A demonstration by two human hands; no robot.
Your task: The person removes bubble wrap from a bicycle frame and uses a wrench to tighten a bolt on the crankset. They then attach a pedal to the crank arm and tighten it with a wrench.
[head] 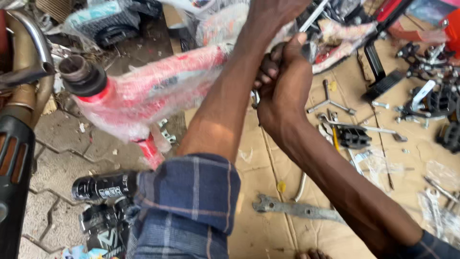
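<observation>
Above the cardboard [268,158], the wrapped red bike frame [158,91] was gripped by the left hand [273,14]; the right hand [282,86] was fisted around a tool. Slippage on plastic wrap was judged likely.

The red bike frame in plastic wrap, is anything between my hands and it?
Only the clear wrap. The right hand is clenched against the red bike frame, and the left hand grips it higher up, both over the plastic.

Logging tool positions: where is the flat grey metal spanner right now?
In the head view, the flat grey metal spanner lies on the brown cardboard sheet at lower centre, just below the right forearm, untouched by either hand.
</observation>
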